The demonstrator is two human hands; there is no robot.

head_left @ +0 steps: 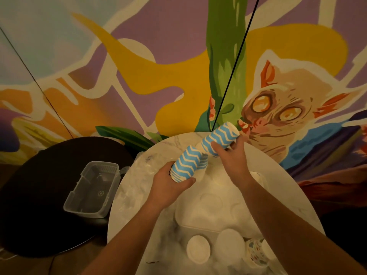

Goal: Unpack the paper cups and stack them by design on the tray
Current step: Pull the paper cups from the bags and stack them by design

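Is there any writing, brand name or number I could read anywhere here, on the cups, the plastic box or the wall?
None that can be read.
Blue zigzag cups, gripped by the left hand and right hand: pattern only, no words.
Clear plastic box: a small round embossed mark on its bottom, too small to read.
Wall painting: a cat and coloured shapes, no lettering.
Speckled cups at the table's near edge: coloured spots, no text visible.

Paper, plastic and stone-look surfaces

The zigzag cups (200,153) look like matt paper; the white table (127,205) is smooth and marbled; at nine o'clock, the clear tub (93,189) is glossy plastic on a dark matt table (39,185).
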